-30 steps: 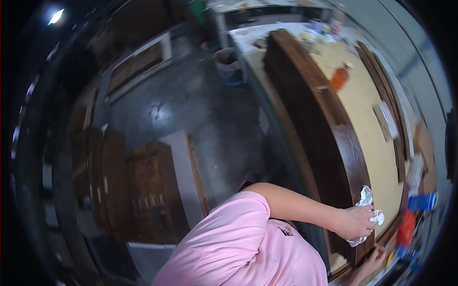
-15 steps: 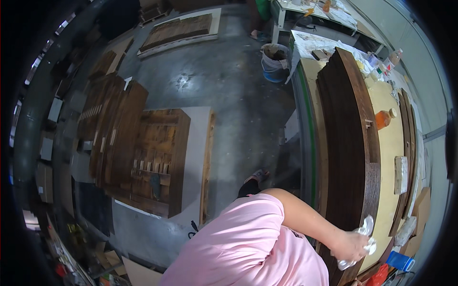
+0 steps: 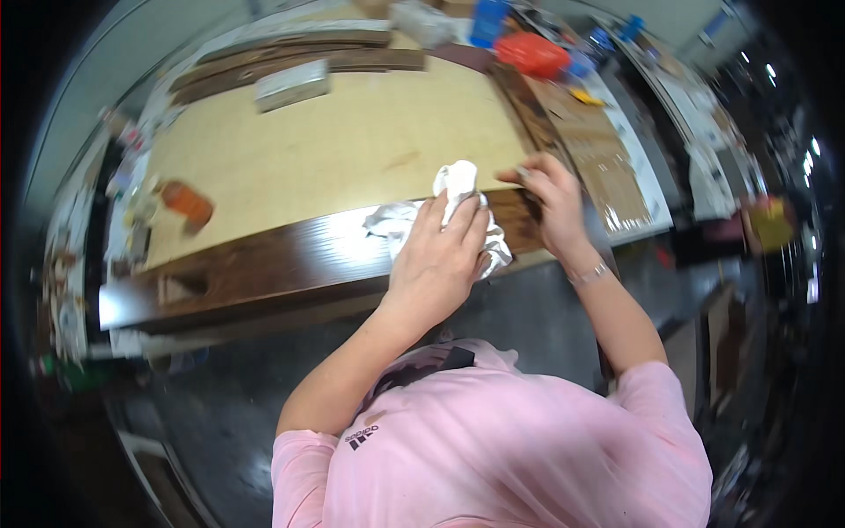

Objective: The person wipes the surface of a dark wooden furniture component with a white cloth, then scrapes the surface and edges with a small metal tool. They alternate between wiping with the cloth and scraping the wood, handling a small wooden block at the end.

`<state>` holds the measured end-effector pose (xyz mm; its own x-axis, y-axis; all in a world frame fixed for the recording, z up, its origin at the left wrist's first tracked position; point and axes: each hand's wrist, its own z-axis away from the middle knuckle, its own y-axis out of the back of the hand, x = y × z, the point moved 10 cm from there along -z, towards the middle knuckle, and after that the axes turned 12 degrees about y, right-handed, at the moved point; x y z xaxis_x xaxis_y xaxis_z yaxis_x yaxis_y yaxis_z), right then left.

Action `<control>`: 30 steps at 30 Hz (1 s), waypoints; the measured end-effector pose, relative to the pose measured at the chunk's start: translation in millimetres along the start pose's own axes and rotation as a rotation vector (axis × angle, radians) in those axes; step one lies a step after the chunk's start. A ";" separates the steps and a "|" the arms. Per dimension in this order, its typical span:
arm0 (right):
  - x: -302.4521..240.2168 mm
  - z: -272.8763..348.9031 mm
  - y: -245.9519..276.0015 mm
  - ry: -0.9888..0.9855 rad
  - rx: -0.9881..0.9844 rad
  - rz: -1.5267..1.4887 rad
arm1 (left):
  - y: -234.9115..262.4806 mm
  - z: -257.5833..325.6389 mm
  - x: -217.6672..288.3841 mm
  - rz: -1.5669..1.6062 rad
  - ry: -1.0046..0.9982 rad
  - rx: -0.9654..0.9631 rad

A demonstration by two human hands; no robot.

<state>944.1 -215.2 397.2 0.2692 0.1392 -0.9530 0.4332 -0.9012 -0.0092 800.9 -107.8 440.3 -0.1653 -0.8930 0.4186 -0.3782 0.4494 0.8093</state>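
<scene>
Across the near edge of the table lies a long dark brown wooden board (image 3: 290, 251), its top face glossy where light falls on it. My left hand (image 3: 437, 253) presses a crumpled white cloth (image 3: 398, 218) onto the board toward its right part, fingers bent over the fabric. Past the cloth, my right hand (image 3: 560, 201) hovers by the board's right end. Its thumb and forefinger pinch together; whatever small thing may be between them is too small to name. A bracelet circles the right wrist.
On the pale yellow tabletop (image 3: 387, 123) stand a bottle of orange liquid (image 3: 187, 203) and a white wrapped block (image 3: 292, 85). Dark wooden strips (image 3: 308, 63) lie along the far side. A red plastic bag (image 3: 532, 55) is at the far right. Another person (image 3: 766, 224) is farther right.
My view has swung round to face the table squarely. Both hands now show over the board, with the left on the white cloth; earlier one hand was pressing it at the board's near end.
</scene>
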 end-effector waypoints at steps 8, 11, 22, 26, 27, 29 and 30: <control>-6.5 12.3 69.8 -0.019 0.215 -0.320 | -20.8 26.3 83.5 0.658 -0.223 -0.533; -37.1 39.8 105.2 0.139 0.231 0.275 | 35.7 20.0 -0.9 0.362 -0.009 -0.151; -4.7 6.3 45.9 0.230 -0.001 0.448 | 39.8 3.6 -89.6 -0.177 0.298 -0.011; -9.6 30.7 57.2 0.179 -0.107 0.566 | 38.6 5.3 -90.5 -0.183 0.299 0.003; -5.8 32.7 62.3 0.131 -0.079 0.518 | 37.5 4.6 -91.5 -0.171 0.302 -0.003; -4.4 28.8 63.3 0.075 -0.046 0.472 | 35.8 3.5 -88.1 -0.156 0.302 -0.018; -11.5 14.2 56.3 0.103 0.011 0.468 | 37.5 3.2 -87.7 -0.160 0.310 -0.013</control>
<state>953.2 -273.4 403.3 0.5174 -0.2432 -0.8204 0.2363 -0.8809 0.4102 798.3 -12.7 432.6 0.1808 -0.9029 0.3900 -0.3648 0.3067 0.8791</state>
